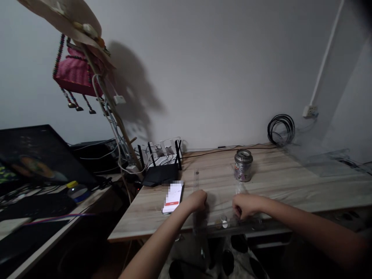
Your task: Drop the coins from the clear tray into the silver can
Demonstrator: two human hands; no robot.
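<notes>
My left hand (199, 200) is closed at the table's front, its fingers curled around one side of a see-through plastic piece (197, 182). Opposite it, my right hand (243, 205) is also closed, with a bit of clear film showing just above the knuckles. Whether this plastic is a bag, a sheet or a box is hard to tell. Low between the hands, by the table edge, shows a round, silvery, coin-like disc (224, 224). Behind my right hand stands a purple-grey can (243, 166) with a slot in its lid. A lit phone (173, 197) lies left of my left hand.
A black router (161, 174) with upright antennas stands at the table's back left. Coiled black cable (281, 130) leans on the wall at right, near a clear plastic sheet (328, 161). On the left desk are a monitor (43, 155) and a yellow-capped jar (78, 192).
</notes>
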